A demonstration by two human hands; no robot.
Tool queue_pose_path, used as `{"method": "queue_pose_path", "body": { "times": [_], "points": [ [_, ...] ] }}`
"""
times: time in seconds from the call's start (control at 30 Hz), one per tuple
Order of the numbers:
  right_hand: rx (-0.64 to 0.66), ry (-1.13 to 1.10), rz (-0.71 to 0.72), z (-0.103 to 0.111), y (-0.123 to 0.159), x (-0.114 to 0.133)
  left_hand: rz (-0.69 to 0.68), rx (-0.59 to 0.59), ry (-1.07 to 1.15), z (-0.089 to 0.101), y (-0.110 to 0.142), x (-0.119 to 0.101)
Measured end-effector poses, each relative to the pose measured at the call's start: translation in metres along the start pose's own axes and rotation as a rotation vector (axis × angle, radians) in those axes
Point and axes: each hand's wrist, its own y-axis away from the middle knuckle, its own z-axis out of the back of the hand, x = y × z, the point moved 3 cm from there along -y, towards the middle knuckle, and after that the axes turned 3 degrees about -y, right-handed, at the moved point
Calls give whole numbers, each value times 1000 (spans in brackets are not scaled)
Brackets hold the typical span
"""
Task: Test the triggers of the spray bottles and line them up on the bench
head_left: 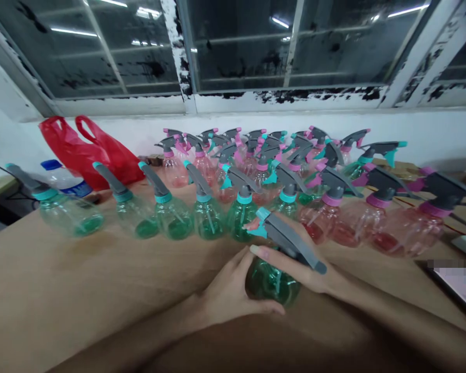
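Observation:
A green spray bottle [275, 282] with a grey and turquoise trigger head is held low over the near side of the table. My left hand [229, 287] wraps around its clear green body from the left, thumb along the near side. Around the neck, just under the grey lever, my right hand [305, 259] closes from the right; part of it is hidden behind the spray head. Right behind stands a front row of spray bottles, with a green one [244, 215] and a pink one [322, 217] nearest to my hands.
Several more pink and green spray bottles [174, 168] crowd toward the wall. A red plastic bag [97, 155] and a blue-capped bottle [64, 178] stand at back left. At the right edge lies a tablet-like screen [458, 285] on the wooden table [112, 290].

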Motion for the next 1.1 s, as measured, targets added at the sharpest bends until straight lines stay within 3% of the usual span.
{"method": "queue_pose_path", "body": {
  "times": [0.23,0.5,0.77,1.1],
  "points": [
    [-51,184,107,8,-3,0,83,120,-307,-2,9,13],
    [-87,182,103,14,0,-9,-13,238,-609,2,23,22],
    [-61,136,20,14,1,-8,-79,207,-689,-2,23,24],
    [-63,149,48,15,1,-2,-82,223,-653,1,22,21]
  ]
}}
